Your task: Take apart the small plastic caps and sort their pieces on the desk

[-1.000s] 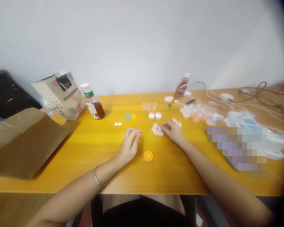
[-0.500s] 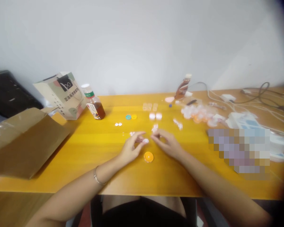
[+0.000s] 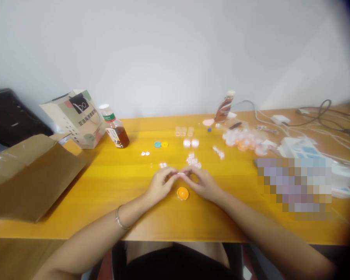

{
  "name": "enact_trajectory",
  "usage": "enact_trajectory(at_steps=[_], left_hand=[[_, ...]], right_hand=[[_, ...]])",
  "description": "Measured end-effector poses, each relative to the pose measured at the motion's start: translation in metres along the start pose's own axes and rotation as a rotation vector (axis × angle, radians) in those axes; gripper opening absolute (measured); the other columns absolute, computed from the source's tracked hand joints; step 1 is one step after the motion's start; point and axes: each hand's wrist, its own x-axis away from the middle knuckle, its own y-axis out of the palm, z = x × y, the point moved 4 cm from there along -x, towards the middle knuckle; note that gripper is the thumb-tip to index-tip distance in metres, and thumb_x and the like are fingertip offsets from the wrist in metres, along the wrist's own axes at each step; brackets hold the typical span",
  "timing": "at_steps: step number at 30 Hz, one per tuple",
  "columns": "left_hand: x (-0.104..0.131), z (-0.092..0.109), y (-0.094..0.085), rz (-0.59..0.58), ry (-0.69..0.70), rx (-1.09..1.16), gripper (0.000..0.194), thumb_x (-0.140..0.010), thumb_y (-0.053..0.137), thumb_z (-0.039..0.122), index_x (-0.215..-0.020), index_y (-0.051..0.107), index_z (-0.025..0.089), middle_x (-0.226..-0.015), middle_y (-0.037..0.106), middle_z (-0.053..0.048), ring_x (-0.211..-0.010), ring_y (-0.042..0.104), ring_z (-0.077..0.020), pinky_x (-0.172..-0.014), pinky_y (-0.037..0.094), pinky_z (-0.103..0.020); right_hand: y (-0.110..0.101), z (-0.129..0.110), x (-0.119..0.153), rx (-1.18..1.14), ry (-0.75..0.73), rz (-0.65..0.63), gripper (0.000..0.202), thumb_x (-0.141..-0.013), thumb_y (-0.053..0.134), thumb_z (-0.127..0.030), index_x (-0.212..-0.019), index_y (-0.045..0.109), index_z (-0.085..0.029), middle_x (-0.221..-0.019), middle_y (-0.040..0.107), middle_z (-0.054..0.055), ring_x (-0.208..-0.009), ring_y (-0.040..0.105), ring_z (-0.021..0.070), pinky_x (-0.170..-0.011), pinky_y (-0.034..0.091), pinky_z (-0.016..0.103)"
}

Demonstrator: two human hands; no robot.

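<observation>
In front of me my left hand (image 3: 161, 184) and my right hand (image 3: 203, 183) meet at the fingertips. Both pinch a small white piece (image 3: 181, 174), mostly covered by the fingers; its exact kind does not show. Just below them on the table lies a round orange cap-like part (image 3: 182, 193) with a small pale spot in its middle. Beyond my right fingers is a little heap of clear and white small pieces (image 3: 193, 160). A few similar bits (image 3: 163, 165) lie past my left hand. Two small white discs (image 3: 145, 153) sit farther left.
Green (image 3: 157, 144) and yellow rings (image 3: 165, 144), white round parts (image 3: 191, 143) and clear squares (image 3: 184, 131) lie farther back. A cardboard box (image 3: 35, 179), paper bag (image 3: 76, 118) and drink bottle (image 3: 115, 130) stand left; another bottle (image 3: 224, 107), cables and packs are right.
My right hand has come left from near the small heap, and its fingertips now join my left hand's at the white piece. The left hand has barely moved.
</observation>
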Motion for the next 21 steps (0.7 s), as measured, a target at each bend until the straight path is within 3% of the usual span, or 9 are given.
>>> enact_trajectory(at_steps=[5, 9, 21], left_hand=[[0.001, -0.001, 0.000, 0.071, -0.036, 0.088, 0.015, -0.083, 0.052, 0.023, -0.086, 0.065, 0.016, -0.085, 0.068, -0.004, -0.078, 0.061, -0.0149, -0.073, 0.048, -0.026], [0.001, -0.003, 0.004, 0.058, -0.054, 0.109, 0.016, -0.082, 0.052, 0.021, -0.086, 0.067, 0.017, -0.086, 0.069, -0.004, -0.080, 0.063, -0.0157, -0.076, 0.049, -0.027], [-0.002, -0.009, 0.013, 0.018, -0.188, 0.300, 0.017, -0.078, 0.057, 0.026, -0.079, 0.066, 0.013, -0.073, 0.068, -0.006, -0.066, 0.062, -0.0145, -0.068, 0.052, -0.027]], right_hand=[[0.002, 0.003, -0.001, -0.056, 0.036, -0.048, 0.016, -0.086, 0.048, -0.032, -0.091, 0.058, -0.021, -0.082, 0.064, 0.004, -0.075, 0.059, 0.0158, -0.071, 0.047, 0.030], [0.002, 0.004, 0.000, -0.050, 0.062, -0.046, 0.018, -0.086, 0.047, -0.034, -0.083, 0.058, -0.020, -0.076, 0.063, 0.003, -0.070, 0.058, 0.0156, -0.069, 0.046, 0.029], [0.002, 0.005, -0.001, -0.227, 0.181, -0.042, 0.018, -0.084, 0.046, -0.030, -0.070, 0.048, -0.020, -0.066, 0.056, -0.002, -0.063, 0.052, 0.0127, -0.063, 0.042, 0.025]])
